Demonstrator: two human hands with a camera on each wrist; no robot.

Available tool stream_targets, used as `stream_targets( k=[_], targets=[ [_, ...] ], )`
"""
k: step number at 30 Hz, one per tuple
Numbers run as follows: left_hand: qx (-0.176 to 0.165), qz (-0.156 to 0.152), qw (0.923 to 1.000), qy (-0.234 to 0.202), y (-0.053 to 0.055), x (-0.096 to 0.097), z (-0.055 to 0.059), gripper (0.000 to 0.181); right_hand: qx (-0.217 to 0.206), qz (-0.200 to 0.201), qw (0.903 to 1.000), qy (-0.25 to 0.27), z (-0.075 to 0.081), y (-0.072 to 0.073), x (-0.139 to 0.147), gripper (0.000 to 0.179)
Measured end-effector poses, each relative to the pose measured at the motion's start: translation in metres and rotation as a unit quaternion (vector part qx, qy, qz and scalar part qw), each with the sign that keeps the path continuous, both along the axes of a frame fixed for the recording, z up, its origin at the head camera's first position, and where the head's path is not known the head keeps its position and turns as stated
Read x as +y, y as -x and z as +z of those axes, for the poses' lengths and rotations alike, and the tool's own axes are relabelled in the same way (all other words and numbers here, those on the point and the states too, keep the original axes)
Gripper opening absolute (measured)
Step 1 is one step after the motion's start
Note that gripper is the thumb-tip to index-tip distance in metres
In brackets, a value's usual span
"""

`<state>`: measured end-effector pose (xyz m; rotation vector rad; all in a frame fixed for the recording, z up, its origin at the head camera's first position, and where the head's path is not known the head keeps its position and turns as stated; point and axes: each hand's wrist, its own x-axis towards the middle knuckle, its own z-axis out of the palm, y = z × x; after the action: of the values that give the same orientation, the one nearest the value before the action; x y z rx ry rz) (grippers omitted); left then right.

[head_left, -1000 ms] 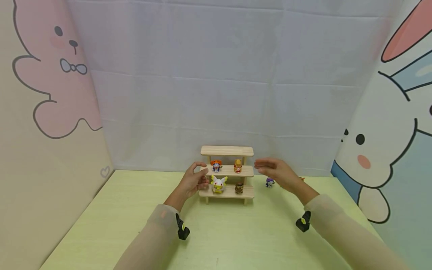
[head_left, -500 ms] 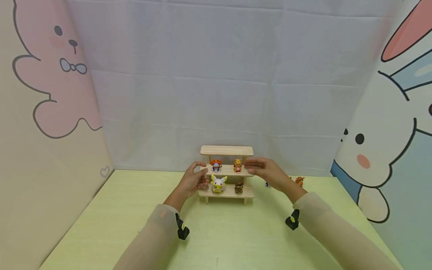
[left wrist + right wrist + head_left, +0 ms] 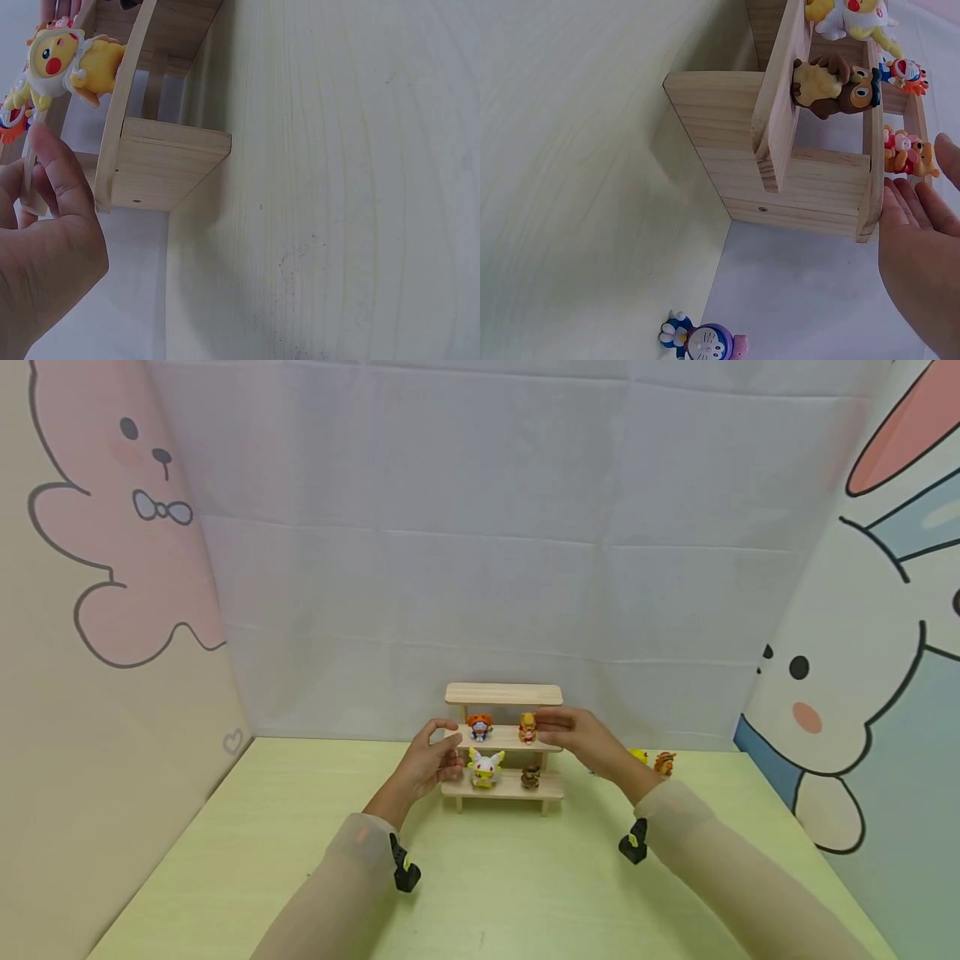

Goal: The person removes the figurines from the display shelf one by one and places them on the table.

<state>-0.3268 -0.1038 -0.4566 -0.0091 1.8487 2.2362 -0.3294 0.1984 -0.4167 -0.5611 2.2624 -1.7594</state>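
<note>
A three-tier wooden display shelf (image 3: pixel 504 694) stands against the back cloth. My left hand (image 3: pixel 427 762) pinches the left end of its middle board, thumb above and fingers beneath. At that board's right end, my right hand (image 3: pixel 588 743) lies with fingers nearly straight beside a Winnie the Pooh figurine (image 3: pixel 527 727); contact with the figurine is unclear. A Doraemon figurine with an orange hood (image 3: pixel 480 727) shares the middle board. Below, the lowest board bears a white-hooded Pikachu figurine (image 3: pixel 56 60) and a brown owl figurine (image 3: pixel 832 86).
Right of the shelf, a purple-hooded Doraemon figurine (image 3: pixel 707 345) stands on the table (image 3: pixel 480 885), mostly hidden by my right hand in the head view. Beyond my right wrist are an orange tiger figurine (image 3: pixel 664 763) and a yellow figurine (image 3: pixel 639 755), partly covered.
My right hand has moved left, from beside the shelf to the Winnie the Pooh figurine, uncovering the tiger and yellow figurines. My left hand has stayed at the shelf's left end.
</note>
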Motion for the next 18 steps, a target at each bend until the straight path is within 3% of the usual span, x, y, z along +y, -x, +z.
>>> stream_targets(
  k=[18],
  targets=[
    [-0.002, 0.006, 1.0, -0.002, 0.002, 0.001, -0.002, 0.026, 0.04, -0.095, 0.9945, -0.018, -0.006, 0.001, -0.024, 0.051]
  ],
)
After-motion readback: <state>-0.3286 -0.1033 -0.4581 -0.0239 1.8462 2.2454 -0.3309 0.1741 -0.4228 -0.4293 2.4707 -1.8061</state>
